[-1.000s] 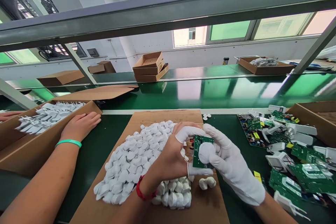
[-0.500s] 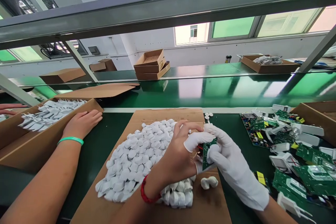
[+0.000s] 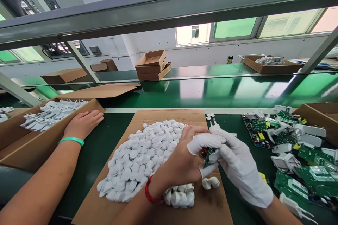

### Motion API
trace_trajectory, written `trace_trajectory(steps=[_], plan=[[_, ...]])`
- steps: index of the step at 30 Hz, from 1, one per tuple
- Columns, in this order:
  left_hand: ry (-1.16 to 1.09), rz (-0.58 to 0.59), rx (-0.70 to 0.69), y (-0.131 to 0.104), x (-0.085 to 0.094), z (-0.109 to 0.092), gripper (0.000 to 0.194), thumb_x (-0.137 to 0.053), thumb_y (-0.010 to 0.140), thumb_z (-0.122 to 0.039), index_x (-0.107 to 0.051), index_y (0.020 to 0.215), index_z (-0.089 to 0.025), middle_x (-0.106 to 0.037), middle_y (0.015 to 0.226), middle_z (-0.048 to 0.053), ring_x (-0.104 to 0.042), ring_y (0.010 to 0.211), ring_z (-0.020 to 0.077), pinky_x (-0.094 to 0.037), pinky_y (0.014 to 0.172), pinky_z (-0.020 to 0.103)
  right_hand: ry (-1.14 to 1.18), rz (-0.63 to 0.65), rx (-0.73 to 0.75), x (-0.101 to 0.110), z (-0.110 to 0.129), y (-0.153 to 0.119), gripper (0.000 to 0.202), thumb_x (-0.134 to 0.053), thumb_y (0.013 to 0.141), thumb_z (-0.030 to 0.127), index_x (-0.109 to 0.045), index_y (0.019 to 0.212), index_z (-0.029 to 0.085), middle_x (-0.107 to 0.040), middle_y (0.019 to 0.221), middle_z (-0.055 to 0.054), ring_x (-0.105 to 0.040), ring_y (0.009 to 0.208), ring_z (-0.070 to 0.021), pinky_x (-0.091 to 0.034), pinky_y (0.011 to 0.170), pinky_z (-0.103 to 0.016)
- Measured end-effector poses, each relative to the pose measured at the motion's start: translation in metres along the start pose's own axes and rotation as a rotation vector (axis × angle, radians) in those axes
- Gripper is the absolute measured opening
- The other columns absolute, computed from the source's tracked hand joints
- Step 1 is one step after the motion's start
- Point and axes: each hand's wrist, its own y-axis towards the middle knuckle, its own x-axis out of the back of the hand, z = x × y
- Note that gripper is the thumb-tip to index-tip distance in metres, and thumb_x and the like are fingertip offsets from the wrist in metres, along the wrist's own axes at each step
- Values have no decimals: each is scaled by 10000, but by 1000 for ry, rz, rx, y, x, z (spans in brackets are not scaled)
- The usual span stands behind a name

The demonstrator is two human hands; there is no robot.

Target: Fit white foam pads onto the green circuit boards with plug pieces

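Observation:
My left hand (image 3: 186, 158), with white coverings on some fingers and a red bracelet at the wrist, is closed on a small green circuit board (image 3: 207, 157). From the other side my right hand (image 3: 236, 163), in a white glove, grips the same board, and fingers of both hands cover most of it. White prongs (image 3: 213, 122) stick up just beyond the right fingertips; what they belong to is partly hidden. Beneath and left of my hands, many small white rounded pieces (image 3: 142, 158) lie heaped on a cardboard sheet (image 3: 105, 202). Two more rounded pieces (image 3: 210, 182) lie apart, below my hands.
At left, a co-worker's hand (image 3: 86, 123) rests by a cardboard box (image 3: 52, 140) of white parts. Green circuit boards and white housings (image 3: 311, 154) are piled at right. A green belt (image 3: 224, 93) and a metal beam (image 3: 169, 10) cross ahead.
My left fingers have stretched over the board's top toward my right hand, and less of the board shows. The far-left hand at the frame's edge has gone from view.

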Motion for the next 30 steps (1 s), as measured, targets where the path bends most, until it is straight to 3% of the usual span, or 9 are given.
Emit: trace_trajectory(steps=[6, 11, 13, 16, 19, 22, 25, 27, 30], plan=[[-194, 84, 17, 0, 3, -2, 500, -667, 730, -104, -503, 1172, -270, -565, 1160, 90, -530, 1113, 229, -454, 958, 389, -136, -61, 128, 3, 3, -2, 341, -676, 779, 465, -711, 1062, 278, -736, 1033, -62, -698, 897, -252, -598, 691, -324], [-461, 0, 313, -2, 15, 2, 579, -584, 836, -445, -398, 1368, -309, -472, 1365, 123, -499, 1194, 294, -482, 921, 436, -459, -165, 405, 12, 5, -5, 379, -635, 838, 364, -621, 1210, 295, -701, 1124, -65, -668, 976, -276, -576, 785, -400], [-607, 85, 500, 1, 18, 1, 472, -428, 914, -479, -430, 1353, -308, -587, 1247, 113, -592, 1071, 255, -528, 828, 386, -570, -100, 490, 14, 8, -2, 348, -659, 817, 357, -655, 1161, 308, -726, 1060, -60, -693, 871, -265, -578, 735, -386], [-822, 372, 672, 5, 14, -4, 439, -383, 910, -543, -590, 1200, -287, -701, 953, 83, -658, 739, 192, -549, 659, 323, -679, 114, 636, 13, 15, 4, 316, -649, 821, 315, -667, 1136, 333, -761, 866, -32, -692, 701, -221, -559, 656, -343], [-998, 443, 793, 6, 7, -5, 405, -461, 875, -559, -657, 1064, -258, -682, 764, 48, -602, 580, 133, -522, 587, 263, -798, 263, 754, 8, 19, 9, 414, -451, 940, 260, -475, 1350, 313, -744, 773, -26, -667, 640, -182, -524, 645, -315], [-1121, 316, 895, 5, 6, 2, 344, -541, 857, -507, -651, 1032, -232, -642, 696, 22, -602, 585, 117, -522, 577, 226, -869, 258, 766, 8, 19, 8, 469, -361, 971, 332, -334, 1436, 271, -731, 814, -51, -662, 678, -200, -500, 633, -322], [-1234, 34, 933, 8, 15, 11, 315, -527, 880, -452, -649, 977, -178, -661, 745, 44, -625, 596, 133, -536, 550, 229, -914, 106, 773, 9, 20, 5, 445, -415, 943, 377, -456, 1355, 212, -716, 747, -61, -637, 606, -206, -479, 597, -325], [-1263, -247, 933, 13, 24, 16, 283, -491, 909, -395, -642, 952, -159, -678, 809, 60, -647, 649, 143, -559, 603, 244, -998, 166, 570, 8, 23, 5, 316, -456, 919, 395, -651, 1081, 206, -668, 597, -32, -583, 493, -181, -441, 517, -296], [-1227, -569, 966, 18, 37, 20, 289, -417, 952, -336, -629, 954, -139, -684, 872, 69, -674, 761, 150, -571, 742, 262, -1209, 555, 53, 0, 24, 5, 335, -563, 825, 478, -650, 634, 217, -573, 456, -10, -517, 397, -170, -320, 404, -262]])
